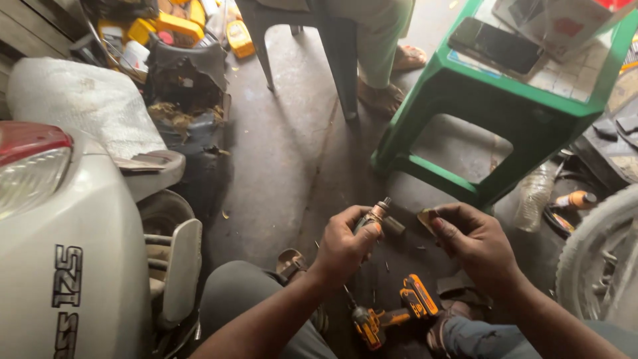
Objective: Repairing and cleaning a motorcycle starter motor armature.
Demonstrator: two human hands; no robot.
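A white scooter body (63, 266) with a red tail light fills the left edge of the frame, from mid-height down to the bottom. A green plastic stool (505, 100) stands at upper right on the grey concrete floor (279, 153), serving as a worktop for a dark phone (495, 46) and some papers. At top centre a seated person's legs (375, 40) in light trousers show beside a grey chair (332, 40). A dusty tyre (598, 266) curves along the lower right edge, with a clear plastic bottle (538, 193) lying just left of it.

At lower centre, the wearer's two bare forearms reach up from the bottom edge. The left hand (345, 246) is closed in a firm grip around a small cylindrical metal part (379, 216), its brass-coloured tip poking up above the thumb, at the centre of the frame. The right hand (475, 239), just beside it to the right, has its fingers curled and pinches a small brownish piece (426, 218) at the fingertips; what that piece is cannot be told. The two hands are near but apart.

On the floor below the hands lies a yellow and black cordless drill (392, 316).
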